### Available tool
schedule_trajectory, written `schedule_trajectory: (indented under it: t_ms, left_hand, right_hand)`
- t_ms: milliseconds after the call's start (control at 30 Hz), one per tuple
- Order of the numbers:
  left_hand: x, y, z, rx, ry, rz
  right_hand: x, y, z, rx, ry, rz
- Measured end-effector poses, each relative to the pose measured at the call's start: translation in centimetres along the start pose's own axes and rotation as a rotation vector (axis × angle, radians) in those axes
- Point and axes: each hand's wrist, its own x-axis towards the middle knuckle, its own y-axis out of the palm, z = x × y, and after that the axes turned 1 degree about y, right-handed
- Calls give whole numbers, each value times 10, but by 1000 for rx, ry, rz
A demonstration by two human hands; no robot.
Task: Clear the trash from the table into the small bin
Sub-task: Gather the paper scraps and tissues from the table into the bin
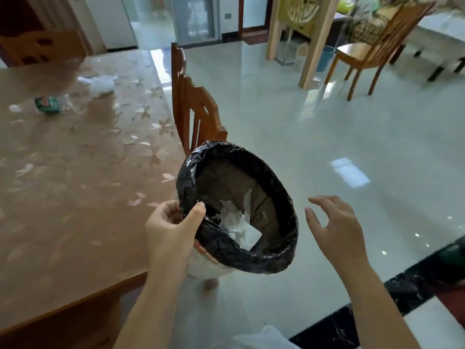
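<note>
My left hand (pixel 173 230) grips the rim of the small bin (pixel 274 260), a white bin lined with a black bag, held in the air beside the table's right edge. Crumpled white paper (pixel 239 227) lies inside it. My right hand (pixel 334 227) hovers to the right of the bin, fingers spread, holding nothing. On the brown glossy table (pixel 75 185), far left, lie a green wrapper (pixel 47 105), a crumpled clear plastic bag (pixel 100 83) and a small white scrap (pixel 15 108).
A wooden chair (pixel 193 107) stands against the table's right side, just beyond the bin. A second wooden chair (pixel 364 56) and a blue bucket (pixel 325 57) stand across the shiny tiled floor (pixel 327 137). A dark marble strip (pixel 402 288) runs at lower right.
</note>
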Motion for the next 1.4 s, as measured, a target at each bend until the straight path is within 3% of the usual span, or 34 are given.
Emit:
schedule_trajectory:
  t_ms: [400, 800, 1133, 1400]
  left_hand:
    - [29, 212, -8, 136, 52, 213]
    - [221, 401, -21, 87, -31, 313]
    - [382, 463, -49, 7, 44, 87]
    - [530, 507, -73, 82, 180, -203]
  right_hand:
    - [117, -28, -131, -42, 129, 27]
    - [349, 28, -171, -138, 164, 60]
    - [553, 119, -138, -23, -22, 153]
    - [752, 210, -97, 80, -317, 205]
